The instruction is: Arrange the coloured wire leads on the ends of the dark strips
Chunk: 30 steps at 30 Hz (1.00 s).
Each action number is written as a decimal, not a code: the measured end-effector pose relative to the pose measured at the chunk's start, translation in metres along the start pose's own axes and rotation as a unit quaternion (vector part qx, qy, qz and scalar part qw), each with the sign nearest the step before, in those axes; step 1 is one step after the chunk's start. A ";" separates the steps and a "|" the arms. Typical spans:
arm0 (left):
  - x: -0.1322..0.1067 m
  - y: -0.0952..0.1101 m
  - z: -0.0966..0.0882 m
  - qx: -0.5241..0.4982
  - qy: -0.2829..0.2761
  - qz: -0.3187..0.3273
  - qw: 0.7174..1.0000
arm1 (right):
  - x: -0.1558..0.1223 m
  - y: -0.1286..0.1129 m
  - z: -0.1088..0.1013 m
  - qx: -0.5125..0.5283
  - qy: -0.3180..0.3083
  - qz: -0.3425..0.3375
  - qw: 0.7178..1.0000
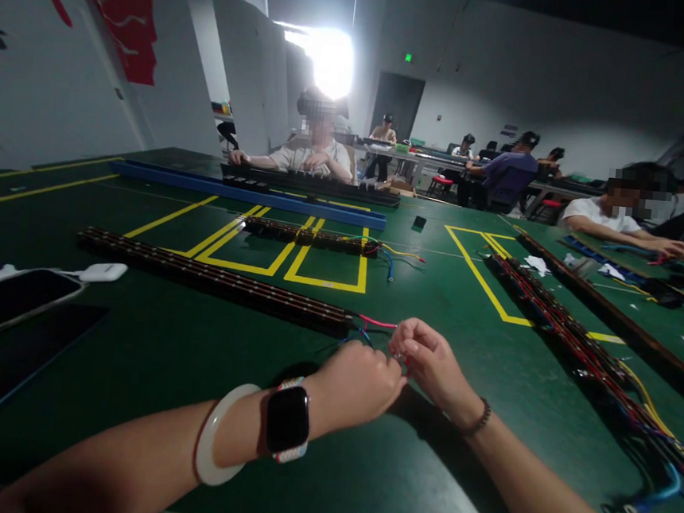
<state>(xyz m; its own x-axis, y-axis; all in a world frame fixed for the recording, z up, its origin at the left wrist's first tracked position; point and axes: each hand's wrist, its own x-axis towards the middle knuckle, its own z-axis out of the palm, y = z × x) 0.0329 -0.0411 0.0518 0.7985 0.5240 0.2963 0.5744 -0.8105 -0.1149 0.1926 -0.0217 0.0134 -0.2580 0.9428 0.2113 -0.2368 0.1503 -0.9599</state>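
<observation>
My left hand (358,386) and my right hand (428,364) meet over the green table (190,355), fingers pinched together on thin wires (375,323). The red and blue wires come out of the right end of a long dark strip (214,277) that lies slantwise just beyond my hands. My left wrist carries a black smartwatch (287,421) and a pale bangle (214,437). A bead bracelet (479,419) is on my right wrist.
Two phones (8,303) and a white charger (101,271) lie at the left. Another strip (311,236) sits inside yellow floor-style markings. Several strips with coloured wires (585,350) run along the right. Other people sit working at the far side and at the right.
</observation>
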 end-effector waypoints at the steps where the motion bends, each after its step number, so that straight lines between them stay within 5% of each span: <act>1: 0.000 0.000 -0.001 0.002 0.003 0.005 1.000 | 0.000 -0.001 0.000 0.010 -0.007 0.000 1.000; 17: 0.001 0.001 -0.006 -0.038 0.019 -0.006 0.999 | 0.009 0.003 -0.021 -0.056 0.025 -0.006 0.998; 27: 0.002 0.001 -0.009 -0.021 0.030 -0.004 0.999 | 0.020 0.008 -0.041 -0.178 0.059 -0.006 0.982; 30: 0.003 0.001 -0.008 -0.027 0.022 -0.009 0.999 | 0.020 0.009 -0.043 -0.277 0.075 -0.043 0.957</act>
<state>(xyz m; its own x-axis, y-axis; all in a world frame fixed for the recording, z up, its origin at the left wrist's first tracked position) 0.0340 -0.0426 0.0600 0.7785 0.5278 0.3396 0.5775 -0.8143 -0.0586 0.2254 0.0110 0.0008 -0.1119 0.9457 0.3051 0.2932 0.3248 -0.8992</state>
